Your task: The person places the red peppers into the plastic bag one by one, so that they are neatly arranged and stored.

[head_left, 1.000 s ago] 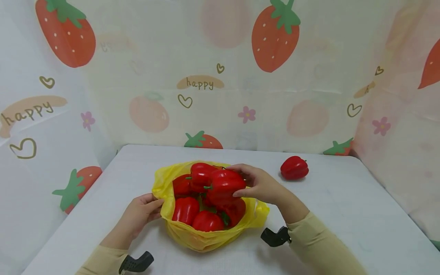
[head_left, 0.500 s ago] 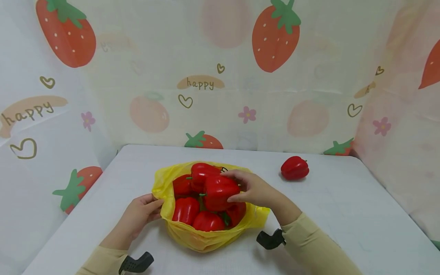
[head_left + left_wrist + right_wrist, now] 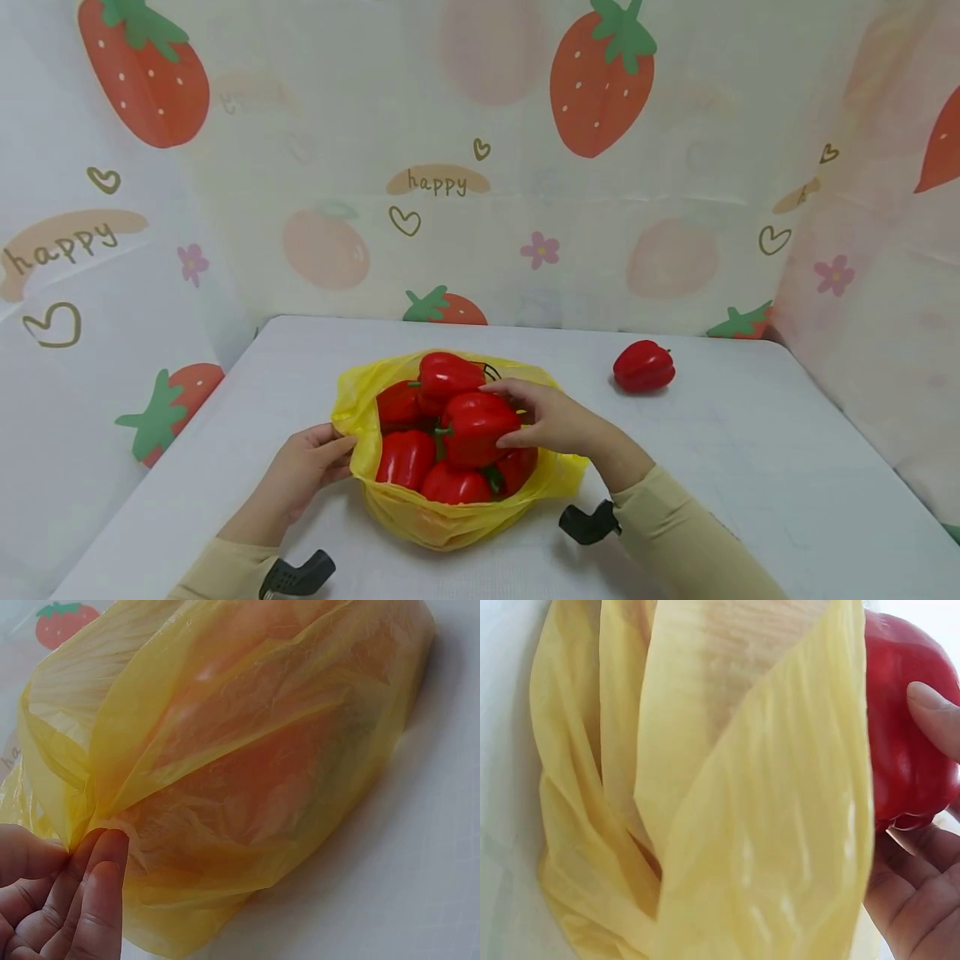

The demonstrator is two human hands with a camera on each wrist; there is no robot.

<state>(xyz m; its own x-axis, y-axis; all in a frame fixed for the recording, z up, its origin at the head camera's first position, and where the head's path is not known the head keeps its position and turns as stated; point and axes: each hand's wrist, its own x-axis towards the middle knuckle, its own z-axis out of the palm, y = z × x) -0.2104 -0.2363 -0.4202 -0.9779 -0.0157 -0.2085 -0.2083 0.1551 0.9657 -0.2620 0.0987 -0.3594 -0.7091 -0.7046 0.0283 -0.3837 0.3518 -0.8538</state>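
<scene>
A yellow plastic bag stands with its mouth wide on the table, filled with several red bell peppers. At its left rim my left hand pinches the plastic between thumb and fingers; the left wrist view shows the gathered film at the fingertips. My right hand reaches over the right rim and holds one red bell pepper, green stem towards the left, on top of the others in the bag. In the right wrist view the bag's side hides part of that pepper.
One more red bell pepper lies alone on the white table, at the back right. Printed fabric walls with strawberries enclose the table at the back and sides. Black wrist devices hang below both sleeves.
My right hand has moved left and slightly down with its pepper, deeper over the bag. The pepper behind it has shifted a little. My left hand stays at the rim.
</scene>
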